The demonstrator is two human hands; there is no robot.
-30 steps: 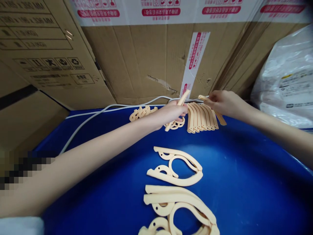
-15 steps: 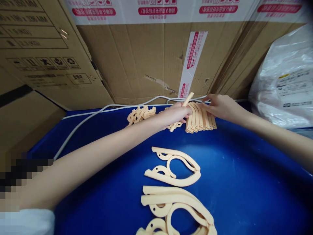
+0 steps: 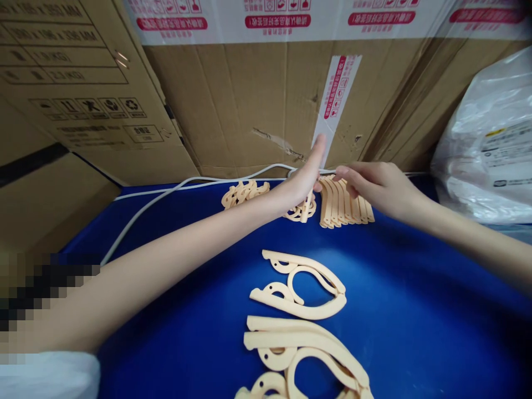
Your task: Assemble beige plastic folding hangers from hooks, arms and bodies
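Well — left hand partly hides looped pieces; cable, carton behind.

You are apparently working in a workshop or packing corner: cartons printed with weights and handling symbols are hemming in your blue table, and matching cream parts are lying in a row.

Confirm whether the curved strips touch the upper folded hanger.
Apart: the head view shows blue tabletop between the curved strips and the upper folded hanger.
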